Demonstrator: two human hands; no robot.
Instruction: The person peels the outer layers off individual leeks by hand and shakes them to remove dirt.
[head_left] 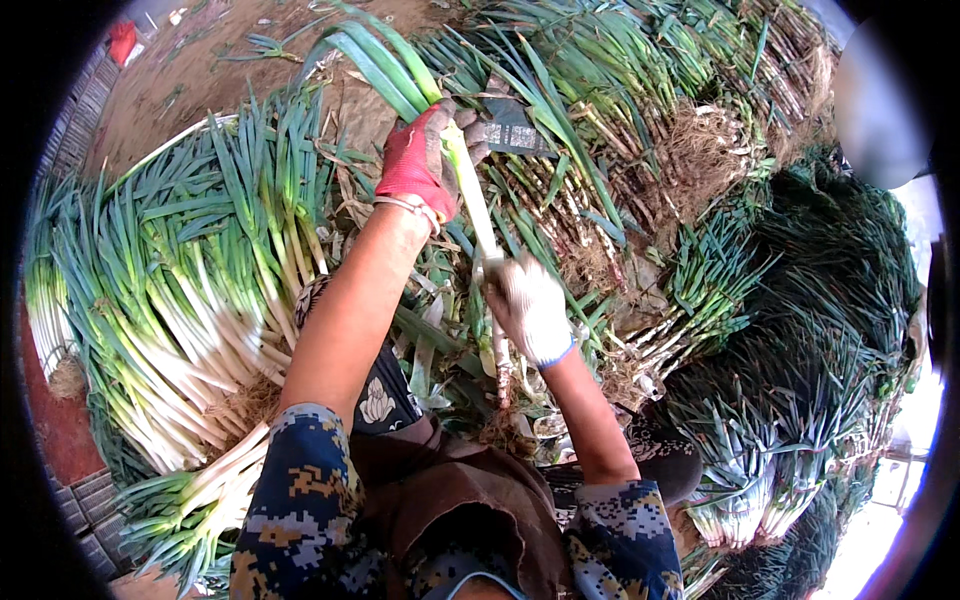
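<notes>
A long green onion slants across the middle, green leaves at the top and a pale, smooth stalk below. My left hand, in a red glove with dark, dirty fingers, is closed around it where leaves and stalk meet. Lower down, my right hand, in a white knitted glove, is closed at the stalk; its fingers are slightly blurred. Below this hand shows a brownish stalk with roots; whether it belongs to the same onion, I cannot tell. Loose leaves and peelings lie underneath.
Pale-stalked green onions are heaped at my left. Unpeeled ones with dry roots lie at the far right, and a large dark-green pile rises at my right. A brown apron covers my lap. A red object sits far left.
</notes>
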